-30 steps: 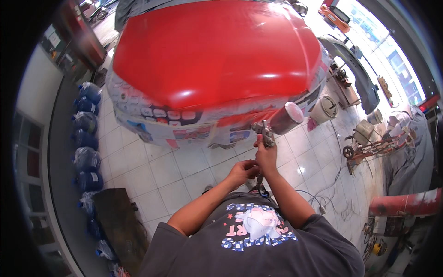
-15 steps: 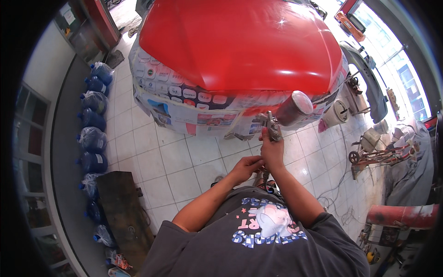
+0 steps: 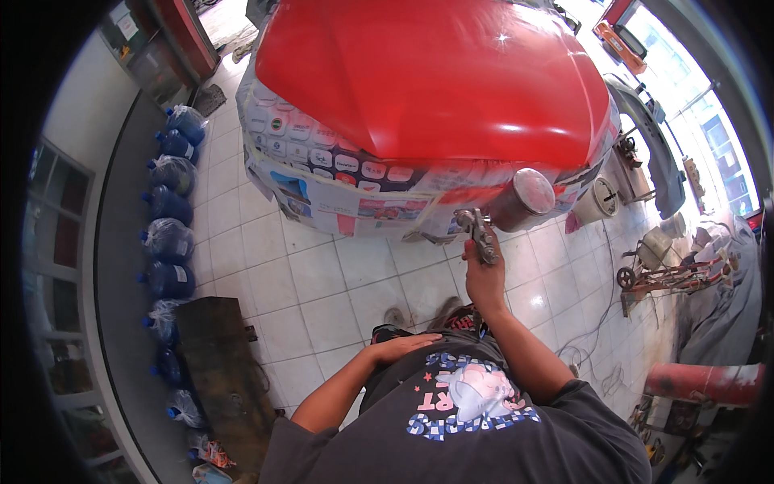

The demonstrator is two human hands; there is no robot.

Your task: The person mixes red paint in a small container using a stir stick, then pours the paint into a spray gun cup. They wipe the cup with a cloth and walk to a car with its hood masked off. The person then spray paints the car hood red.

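In front of me is a glossy red car hood [image 3: 435,81], with printed masking paper [image 3: 347,189] covering the car's front below it. My right hand [image 3: 485,278] is closed round the grip of a metal spray gun [image 3: 481,235]. The gun's paint cup [image 3: 524,200], stained with red, sits at its far end, before the masked front. My left hand [image 3: 407,348] lies flat against the front of my dark shirt [image 3: 363,444], fingers stretched out and holding nothing.
A row of blue water jugs [image 3: 169,206] lines the left wall, beside a dark box [image 3: 222,355]. To the right stand a white bucket [image 3: 595,202], a wheeled cart [image 3: 673,278] and a red cylinder [image 3: 701,383]. A thin hose [image 3: 592,335] trails over the tiles.
My left hand has left its place beside my right wrist and come down onto my shirt. The right hand with the spray gun has shifted slightly right and nearer to me.
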